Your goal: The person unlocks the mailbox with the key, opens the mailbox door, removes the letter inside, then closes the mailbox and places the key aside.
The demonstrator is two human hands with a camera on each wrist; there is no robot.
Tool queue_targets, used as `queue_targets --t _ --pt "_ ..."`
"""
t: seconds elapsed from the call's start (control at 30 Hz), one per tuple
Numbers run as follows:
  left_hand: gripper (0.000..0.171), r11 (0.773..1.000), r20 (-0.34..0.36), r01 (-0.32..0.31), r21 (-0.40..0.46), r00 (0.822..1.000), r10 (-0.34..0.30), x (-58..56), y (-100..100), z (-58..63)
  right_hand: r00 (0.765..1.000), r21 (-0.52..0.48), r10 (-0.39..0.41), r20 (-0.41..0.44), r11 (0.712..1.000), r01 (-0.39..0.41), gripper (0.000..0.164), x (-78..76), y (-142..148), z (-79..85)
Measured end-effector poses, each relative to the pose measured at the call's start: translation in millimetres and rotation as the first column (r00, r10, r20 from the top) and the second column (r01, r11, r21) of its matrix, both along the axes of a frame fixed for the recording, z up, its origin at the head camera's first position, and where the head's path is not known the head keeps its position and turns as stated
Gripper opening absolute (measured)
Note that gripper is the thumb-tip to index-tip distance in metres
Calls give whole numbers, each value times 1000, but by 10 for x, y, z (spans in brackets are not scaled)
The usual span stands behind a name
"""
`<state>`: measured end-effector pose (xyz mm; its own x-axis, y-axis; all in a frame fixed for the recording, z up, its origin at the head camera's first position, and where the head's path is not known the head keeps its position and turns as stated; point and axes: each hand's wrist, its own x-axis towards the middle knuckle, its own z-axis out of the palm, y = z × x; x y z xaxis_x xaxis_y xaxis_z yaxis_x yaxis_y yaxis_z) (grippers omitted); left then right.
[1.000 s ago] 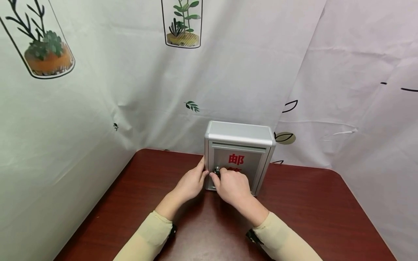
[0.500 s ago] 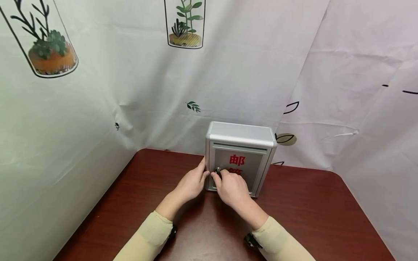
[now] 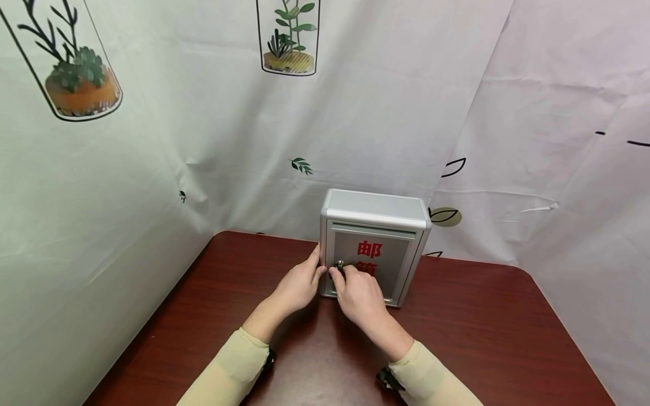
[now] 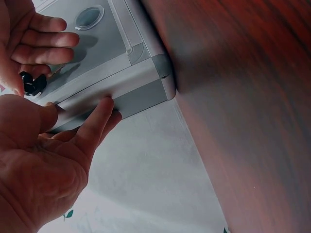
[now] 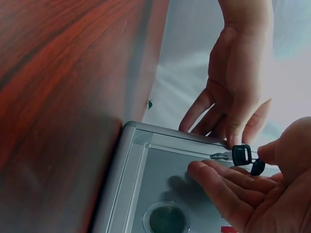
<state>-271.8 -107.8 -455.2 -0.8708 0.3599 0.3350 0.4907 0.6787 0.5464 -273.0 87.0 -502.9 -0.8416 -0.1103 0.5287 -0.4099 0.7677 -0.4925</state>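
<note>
Mailbox stood right of frame centre | right hand, pinching keys, had edged down, baring more red lettering | left hand, fingers straight, braced its side | lock work seemed unfinished

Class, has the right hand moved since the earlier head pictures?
Yes, slightly: the right hand sits lower against the unmoved box, uncovering more of the lower red character.

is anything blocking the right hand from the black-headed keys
Nothing visible: the right hand has its thumb right by the black-headed keys, while the left hand touches the side of the box.
</note>
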Motion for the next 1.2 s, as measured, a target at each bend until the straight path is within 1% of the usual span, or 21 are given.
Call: queue_targets --t 0.13,0.2,0.3,0.43,0.53,0.6,0.67,0.7,0.77,0.83,1.0,1.1,1.2 --pt "66 1000 4 0 3 1000 0 2 3 5 999 -53 4 -32 999 -6 74 -46 -2 -98" --pt "66 1000 5 -1 3 1000 1 3 5 9 999 -77 6 -43 997 -9 70 -52 -7 -106" --pt "66 1000 5 -6 0 1000 6 3 1 6 1000 -109 11 -21 994 -13 66 -33 -19 -70" --pt "66 1000 2 -9 -9 1000 9 -2 0 -2 998 -143 30 49 990 -22 57 31 -35 38" --pt "66 1000 3 -9 -9 1000 9 -1 0 -5 989 -219 90 114 974 -63 53 181 -63 245" --pt "65 1000 2 -8 -7 1000 8 1 0 -7 976 -300 151 157 949 -99 52 282 -87 379" --pt "65 1000 2 -6 -5 1000 6 2 -3 -9 955 -393 214 204 912 -120 50 352 -104 480" --pt "66 1000 0 -7 -3 1000 7 2 -4 -9 944 -432 242 224 893 -126 49 357 -110 491" --pt "66 1000 -4 -7 -2 1000 7 1 2 -11 925 -496 286 251 858 -131 47 354 -108 494" --pt "66 1000 -7 -8 -2 1000 8 0 7 -7 907 -543 317 279 831 -124 44 343 -103 486" --pt "67 1000 -12 -15 -9 1000 14 3 7 -5 865 -643 392 313 758 -111 45 328 -95 466" --pt "66 1000 -10 -14 -9 1000 13 -3 3 -16 846 -691 430 314 715 -106 47 328 -94 461" --pt "66 1000 -15 5 16 1000 -4 -25 -13 -39 833 -723 456 313 683 -103 48 325 -100 454"
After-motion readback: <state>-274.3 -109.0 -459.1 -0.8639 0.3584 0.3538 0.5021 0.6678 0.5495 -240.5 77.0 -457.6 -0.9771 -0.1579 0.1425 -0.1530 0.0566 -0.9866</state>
